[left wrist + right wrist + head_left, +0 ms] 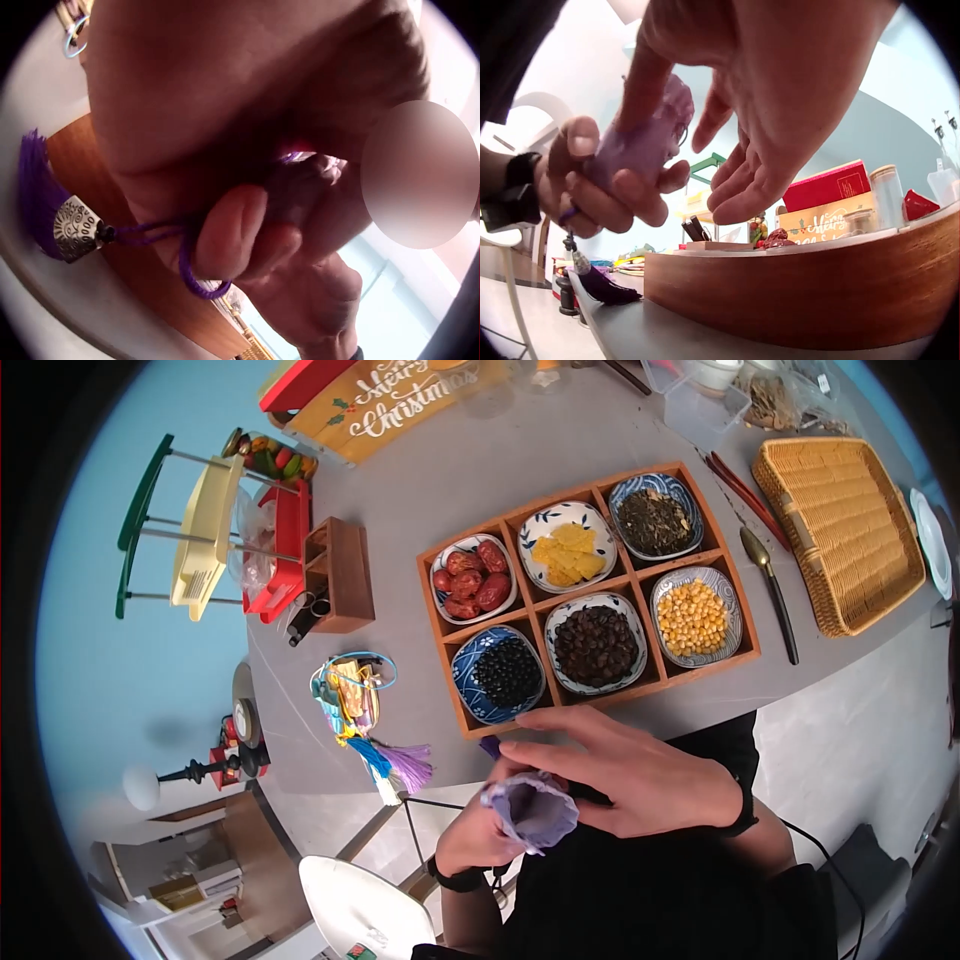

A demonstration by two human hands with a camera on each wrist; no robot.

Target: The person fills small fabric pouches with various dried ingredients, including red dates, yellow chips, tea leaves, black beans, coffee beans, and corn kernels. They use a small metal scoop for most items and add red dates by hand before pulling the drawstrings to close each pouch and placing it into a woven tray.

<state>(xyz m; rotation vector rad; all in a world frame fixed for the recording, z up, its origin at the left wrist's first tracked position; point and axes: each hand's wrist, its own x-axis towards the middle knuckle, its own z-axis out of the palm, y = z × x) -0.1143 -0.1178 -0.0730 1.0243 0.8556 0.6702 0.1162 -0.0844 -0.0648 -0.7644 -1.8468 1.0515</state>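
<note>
A small lilac pouch (535, 812), its mouth open and facing up in the head view, is gripped by the left hand (473, 842). The left fingers curl round the pouch (634, 154) in the right wrist view. From that hand hangs a purple cord with a silver bead (77, 229) and a dark purple tassel (609, 289). My right hand (650, 780) has its fingers extended beside and over the pouch, one digit against its side. Just beyond the hands is a wooden divided tray (590, 705). The pouch's inside shows nothing distinct.
Tray bowls hold red dates (470, 578), yellow pieces (572, 555), dried leaves (655, 522), corn kernels (692, 617), dark raisin-like pieces (595, 647) and black beans (507, 671). Right of it lie a spoon (770, 585) and a wicker basket (840, 530); left, tasselled pouches (352, 700).
</note>
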